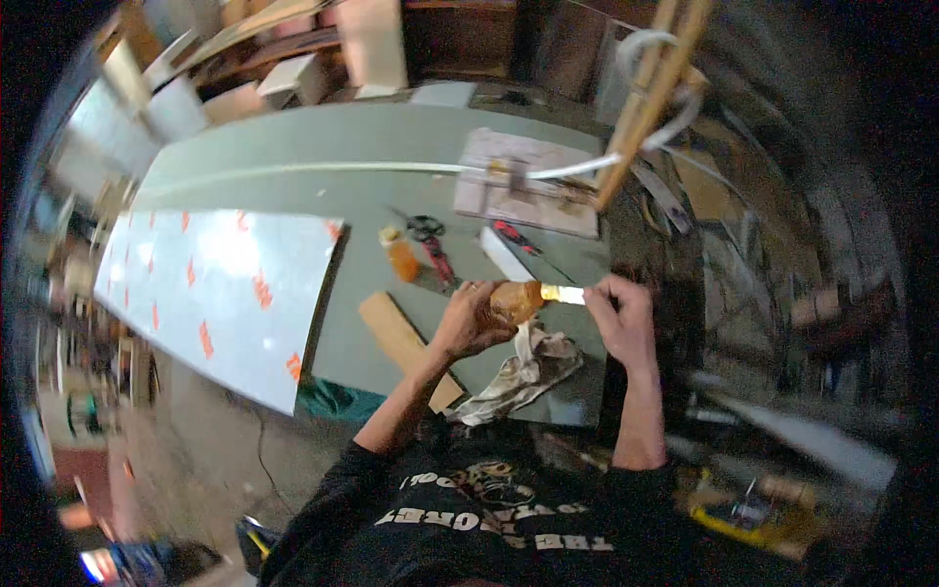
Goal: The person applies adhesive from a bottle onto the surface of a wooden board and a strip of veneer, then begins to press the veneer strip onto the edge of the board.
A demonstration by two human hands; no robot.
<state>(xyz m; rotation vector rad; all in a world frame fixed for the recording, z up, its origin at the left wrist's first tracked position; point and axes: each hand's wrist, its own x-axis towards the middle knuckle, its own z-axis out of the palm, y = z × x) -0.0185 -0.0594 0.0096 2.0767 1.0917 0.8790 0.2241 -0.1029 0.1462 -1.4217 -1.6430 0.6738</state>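
Observation:
My left hand (466, 323) is wrapped round an amber jar (514, 303), which lies tilted on its side above the table with its mouth toward the right. My right hand (626, 315) pinches a short white strip-like piece (569, 294) with a yellowish end. That end meets the jar's mouth; whether it goes inside cannot be made out. Just below the jar lies a crumpled, stained white rag (533, 372). A small bottle of orange liquid (399, 254) stands beyond my left hand, beside a red-handled tool (437, 262) and black scissors (424, 229).
A large white sheet with orange marks (215, 293) covers the table's left side. A bare wood strip (401, 338) lies by my left forearm. Farther off are a white block (506, 256), a red-and-black screwdriver (516, 237) and a pale board (479, 196). Long white edging (323, 166) crosses the back.

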